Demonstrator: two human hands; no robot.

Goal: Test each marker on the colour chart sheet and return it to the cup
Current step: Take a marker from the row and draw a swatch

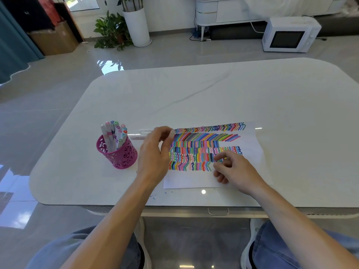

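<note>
The colour chart sheet [250, 146] lies on the white table [194, 98], covered with rows of coloured strokes. To its left stands a pink perforated cup [119, 154] holding several pale markers [114, 134]. My left hand [155, 152] hovers over the sheet's left edge and pinches a pale, blurred marker [172, 133] between thumb and fingers. Over the sheet's lower middle is my right hand [234, 168], fingers loosely curled, with nothing visible in it. Two white markers [140, 133] lie on the table between cup and sheet, partly hidden by my left hand.
Small blue ink spots [155, 197] mark the table near its front edge. Beyond the table, on the floor, are a white microwave [289, 35], potted plants [114, 30] and a cardboard box [56, 39]. My knees show under the table's front edge.
</note>
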